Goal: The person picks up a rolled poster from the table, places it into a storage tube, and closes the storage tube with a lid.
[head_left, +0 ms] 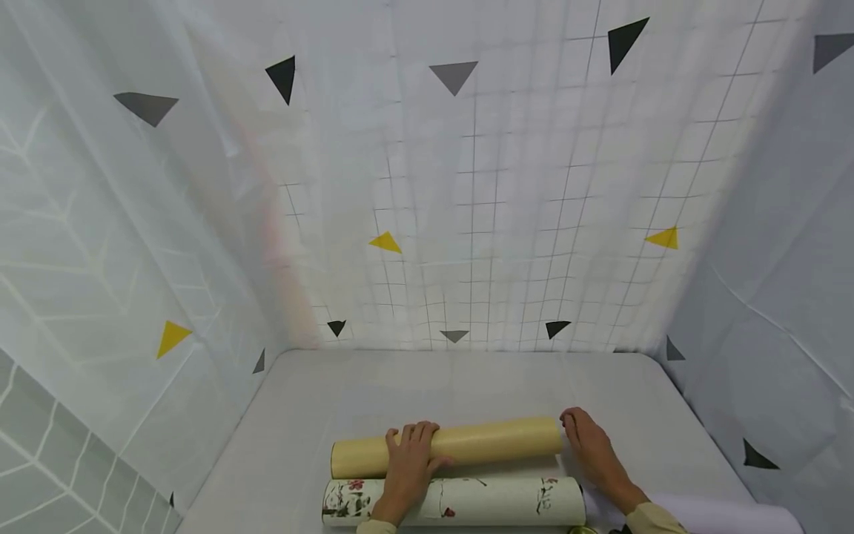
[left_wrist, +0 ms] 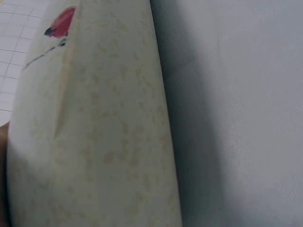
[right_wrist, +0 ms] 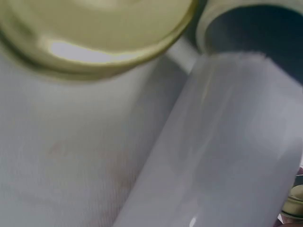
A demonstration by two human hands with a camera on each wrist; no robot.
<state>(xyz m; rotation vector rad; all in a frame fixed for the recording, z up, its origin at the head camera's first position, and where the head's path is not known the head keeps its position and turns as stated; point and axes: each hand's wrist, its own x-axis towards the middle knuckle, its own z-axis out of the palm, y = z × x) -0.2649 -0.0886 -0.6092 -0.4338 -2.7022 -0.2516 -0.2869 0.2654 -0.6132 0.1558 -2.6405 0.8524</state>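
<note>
A plain yellow wallpaper roll [head_left: 494, 442] lies across the table in the head view. Over its left half spreads my left hand [head_left: 408, 463], fingers on the far side and thumb on the near side, holding it. At the roll's right end my right hand [head_left: 592, 449] has its fingers curled in and pinches the edge; the thumb is hidden. Nearer to me is a white roll with a flower print [head_left: 507, 501], partly under my left wrist. The left wrist view shows this printed roll [left_wrist: 109, 109] close up. Neither hand shows clearly in the wrist views.
A pale lilac roll [head_left: 727, 513] lies at the front right; its end [right_wrist: 222, 123] meets the hollow end of another roll [right_wrist: 255, 30]. A shiny gold round piece [right_wrist: 94, 28] sits beside it. Patterned white sheets [head_left: 520, 185] hang behind and on both sides.
</note>
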